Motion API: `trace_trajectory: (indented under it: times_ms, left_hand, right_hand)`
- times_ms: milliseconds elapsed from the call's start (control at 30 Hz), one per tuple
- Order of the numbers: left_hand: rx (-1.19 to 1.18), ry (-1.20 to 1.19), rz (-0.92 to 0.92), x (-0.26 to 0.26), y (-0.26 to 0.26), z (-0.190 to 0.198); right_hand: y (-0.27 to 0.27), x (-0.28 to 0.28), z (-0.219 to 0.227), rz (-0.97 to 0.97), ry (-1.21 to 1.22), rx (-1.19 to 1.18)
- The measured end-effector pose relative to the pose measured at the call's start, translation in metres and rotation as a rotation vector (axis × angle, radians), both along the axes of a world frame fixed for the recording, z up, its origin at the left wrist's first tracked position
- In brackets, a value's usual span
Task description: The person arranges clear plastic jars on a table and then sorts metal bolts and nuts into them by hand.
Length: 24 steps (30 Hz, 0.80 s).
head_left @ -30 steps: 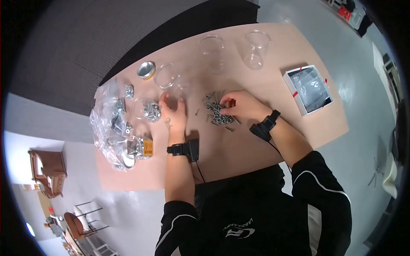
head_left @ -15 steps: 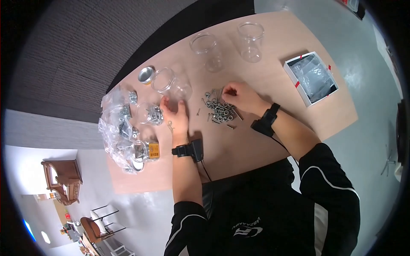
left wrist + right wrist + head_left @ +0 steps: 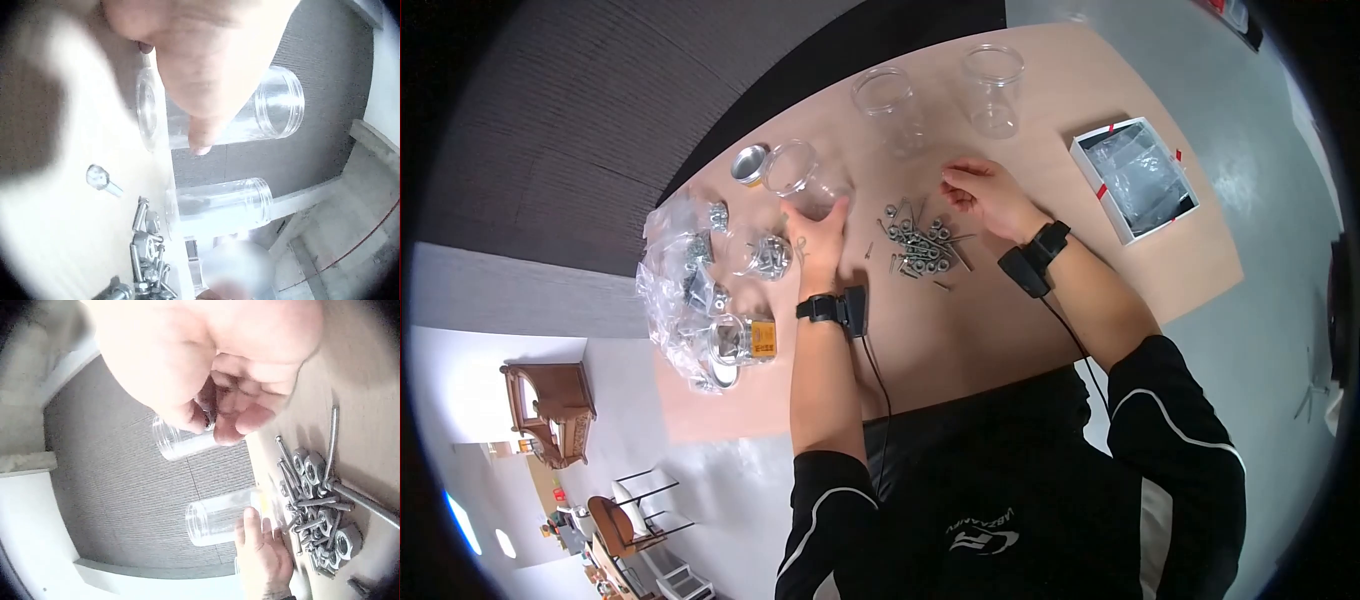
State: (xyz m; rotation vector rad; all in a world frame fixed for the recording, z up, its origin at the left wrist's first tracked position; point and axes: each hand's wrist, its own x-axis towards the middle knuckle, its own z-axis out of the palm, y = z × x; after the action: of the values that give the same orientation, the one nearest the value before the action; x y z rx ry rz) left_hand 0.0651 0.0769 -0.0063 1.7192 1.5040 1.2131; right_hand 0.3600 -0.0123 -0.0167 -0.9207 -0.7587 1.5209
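Note:
Low beside a clear jar (image 3: 792, 170), my left hand (image 3: 818, 235) has its thumb and fingers spread at the jar's base; how firmly they touch it cannot be told. The right wrist view shows that hand (image 3: 265, 556) with straight fingers near a clear jar (image 3: 215, 519). My right hand (image 3: 990, 200) is raised behind a pile of bolts and nuts (image 3: 918, 245), its fingers curled in. Between its thumb and fingers, the right wrist view shows a small metal piece (image 3: 208, 419), mostly hidden. One bolt (image 3: 103, 179) lies apart from the pile.
Two more clear jars (image 3: 884, 92) (image 3: 994, 66) stand at the back. At left are a round metal tin (image 3: 749, 163), a jar of hardware (image 3: 770, 257), a jar with an orange label (image 3: 762, 338) and plastic bags (image 3: 668, 260). A white box (image 3: 1135, 180) sits at right.
My right hand has left the pile and moved back and to the right. My left hand has moved forward to the near jar's base, its thumb and fingers spreading wider. The head view has shifted.

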Motion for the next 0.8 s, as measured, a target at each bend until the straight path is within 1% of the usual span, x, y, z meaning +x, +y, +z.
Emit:
trace_trajectory:
  times_ms: [67, 100, 133, 167, 200, 233, 267, 333, 367, 400, 467, 500, 533, 567, 600, 667, 700, 733, 800]
  left_hand:
    - [0.136, 0.131, 0.069, 0.001, -0.007, -0.005]
    - [0.261, 0.103, 0.02, 0.001, -0.009, -0.007]
    - [0.261, 0.105, 0.013, 0.001, -0.011, -0.008]
    - [0.264, -0.003, -0.047, 0.001, -0.013, -0.01]
    - [0.265, -0.113, -0.104, 0.0, -0.016, -0.012]
    - [0.264, -0.024, -0.114, -0.001, -0.021, -0.007]
    - [0.261, -0.024, -0.111, 0.0, -0.026, -0.002]
    - [0.289, 0.071, -0.129, 0.001, -0.032, 0.004]
    - [0.179, -0.059, -0.195, -0.003, -0.028, -0.005]
    - [0.18, -0.06, -0.19, -0.006, -0.025, -0.011]
    - [0.24, 0.0, -0.168, -0.009, -0.021, -0.021]
    - [0.275, 0.041, -0.146, -0.01, -0.02, -0.026]
    - [0.278, 0.038, -0.135, -0.008, -0.023, -0.022]
    - [0.334, 0.13, -0.113, -0.005, -0.029, -0.012]
    - [0.386, 0.225, -0.092, -0.004, -0.035, -0.008]
    - [0.416, 0.234, -0.081, -0.002, -0.037, -0.008]
    - [0.452, 0.242, -0.086, -0.001, -0.037, -0.007]
    - [0.452, 0.242, -0.086, 0.0, -0.038, -0.008]
    - [0.479, 0.264, -0.068, -0.001, -0.04, -0.009]
  right_hand:
    - [0.0, 0.002, 0.0, -0.01, 0.071, -0.033]
    - [0.002, 0.003, -0.002, -0.013, 0.076, -0.031]
    - [0.003, 0.005, -0.004, 0.004, 0.142, -0.02]
    - [0.003, 0.008, -0.007, 0.02, 0.207, -0.012]
    - [0.003, 0.01, -0.01, 0.016, 0.208, -0.016]
    - [0.003, 0.009, -0.01, 0.022, 0.2, -0.022]
    - [0.004, 0.008, -0.009, 0.03, 0.192, -0.027]
    - [0.003, 0.005, -0.006, 0.03, 0.151, -0.034]
    - [0.003, 0.002, -0.003, 0.024, 0.111, -0.039]
    - [0.002, 0.0, -0.001, 0.029, 0.109, -0.038]
    - [-0.003, -0.007, 0.012, -0.024, -0.023, -0.011]
    - [-0.006, -0.011, 0.02, -0.016, -0.029, -0.006]
    - [-0.012, -0.018, 0.037, 0.006, -0.138, 0.106]
    - [-0.018, -0.027, 0.053, 0.031, -0.244, 0.216]
    - [-0.023, -0.037, 0.068, 0.045, -0.246, 0.216]
    - [-0.031, -0.056, 0.096, 0.146, -0.534, 0.4]
    - [-0.036, -0.065, 0.111, 0.133, -0.721, 0.445]
    - [-0.031, -0.072, 0.108, 0.133, -0.721, 0.446]
    - [-0.017, -0.083, 0.09, 0.038, -1.178, 0.703]
